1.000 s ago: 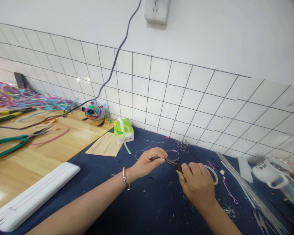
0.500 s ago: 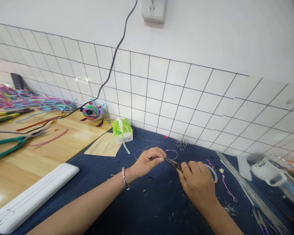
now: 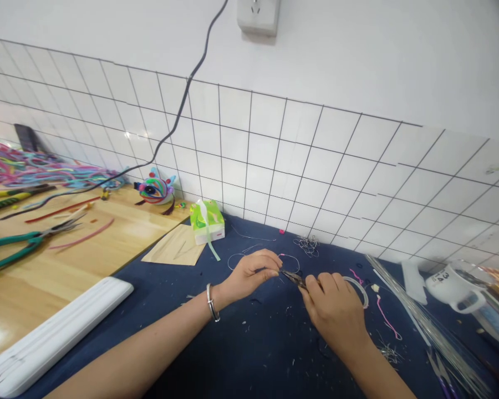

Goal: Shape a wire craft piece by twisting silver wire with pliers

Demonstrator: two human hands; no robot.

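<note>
Pliers [image 3: 294,276] sit in the right hand [image 3: 336,313], its fingers wrapped round the handles, low and to the right of the tissue pack [image 3: 208,221] on the desk's blue cloth [image 3: 233,343]. Their tips meet the left hand [image 3: 251,271], whose thumb and forefinger pinch narrowly on a thin wire [image 3: 293,256], nearer the tissue pack. A tape ring [image 3: 361,291] lies farther right of the pack, and a white mug [image 3: 451,285] farther still. Green-handled pliers [image 3: 20,244] rest well left of the pack.

Near side of left hand [image 3: 249,275] fingers [image 3: 270,271]: bare blue cloth [image 3: 270,346], open | beyond: wire tangle [image 3: 308,244], tiled wall [image 3: 299,183] | right of right hand [image 3: 336,313] fingers [image 3: 325,285]: tape ring [image 3: 361,289], clear rods [image 3: 419,317], mug [image 3: 451,284] block
</note>
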